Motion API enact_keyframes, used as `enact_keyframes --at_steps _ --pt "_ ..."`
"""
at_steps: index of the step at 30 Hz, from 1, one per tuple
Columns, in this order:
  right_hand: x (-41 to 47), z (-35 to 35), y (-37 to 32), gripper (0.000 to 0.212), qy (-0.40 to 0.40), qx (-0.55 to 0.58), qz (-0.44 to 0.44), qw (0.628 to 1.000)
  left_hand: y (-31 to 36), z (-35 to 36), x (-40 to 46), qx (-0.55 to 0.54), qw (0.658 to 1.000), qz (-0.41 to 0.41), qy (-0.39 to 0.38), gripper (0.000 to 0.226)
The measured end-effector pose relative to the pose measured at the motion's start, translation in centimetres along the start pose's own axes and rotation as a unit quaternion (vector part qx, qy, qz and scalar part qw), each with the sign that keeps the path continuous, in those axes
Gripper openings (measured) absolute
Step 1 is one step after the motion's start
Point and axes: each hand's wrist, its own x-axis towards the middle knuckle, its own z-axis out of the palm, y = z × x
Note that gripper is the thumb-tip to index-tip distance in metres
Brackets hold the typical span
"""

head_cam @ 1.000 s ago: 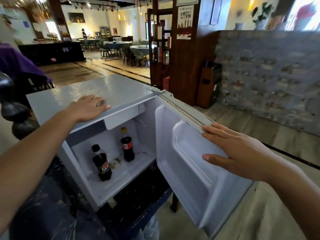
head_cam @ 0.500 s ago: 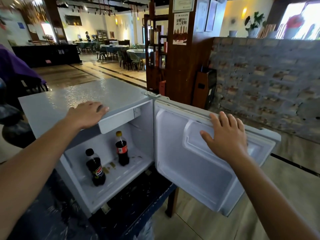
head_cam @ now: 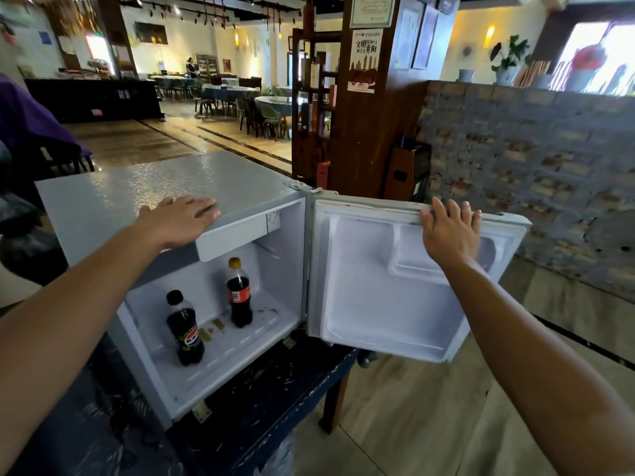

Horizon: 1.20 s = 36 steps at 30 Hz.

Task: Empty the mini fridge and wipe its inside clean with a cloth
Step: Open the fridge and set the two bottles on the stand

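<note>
Fridge (head_cam: 165, 187): speckled grey top, white inside. Two dark cola bottles: yellow cap (head_cam: 239, 297), black cap (head_cam: 185, 329).

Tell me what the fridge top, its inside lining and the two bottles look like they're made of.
Fridge top: probably painted metal, grey with a pebbled sheen. Inside lining: white moulded plastic, smooth and ribbed. Both bottles: clear plastic holding dark soda, with screw caps.

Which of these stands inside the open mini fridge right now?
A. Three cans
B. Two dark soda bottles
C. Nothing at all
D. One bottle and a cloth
B: a black-capped bottle and a yellow-capped bottle stand upright on the floor of the mini fridge; no cloth or cans show.
</note>
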Motion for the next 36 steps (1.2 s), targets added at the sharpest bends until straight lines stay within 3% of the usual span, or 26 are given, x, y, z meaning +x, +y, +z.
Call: enact_keyframes --at_steps 15,18,20,22,25,29,33,36 --pt "3.3 2.1 1.2 0.060 0.018 0.037 -0.022 0.999 -0.4 0.1 0.1 0.000 1.000 0.019 0.024 0.066" --pt "1.9 1.3 -0.2 0.058 0.078 0.084 -0.027 0.993 1.0 0.5 -1.9 -0.003 0.981 0.084 0.175 0.054" --pt "-0.3 1.0 -1.1 0.051 0.135 0.139 -0.078 0.978 2.5 1.5 -4.7 -0.053 0.936 0.187 0.294 0.047" --pt "-3.7 1.8 -1.7 0.045 0.153 0.213 -0.155 0.953 3.8 3.6 -7.6 -0.061 0.897 0.230 0.374 0.036" --pt "-9.5 4.9 -2.0 0.041 0.104 0.289 -0.236 0.922 4.7 8.7 -11.6 -0.048 0.897 0.184 0.399 0.032" --pt "-14.7 11.0 -2.7 0.039 -0.022 0.345 -0.297 0.890 5.6 16.1 -15.2 -0.041 0.928 0.040 0.368 0.034" --pt "-16.4 16.3 -4.0 0.040 -0.138 0.341 -0.346 0.863 6.4 21.4 -16.3 -0.022 0.934 -0.070 0.351 0.037" --pt "-16.1 19.3 -6.3 0.041 -0.154 0.321 -0.402 0.844 5.7 23.4 -15.8 0.016 0.932 -0.107 0.347 0.044"
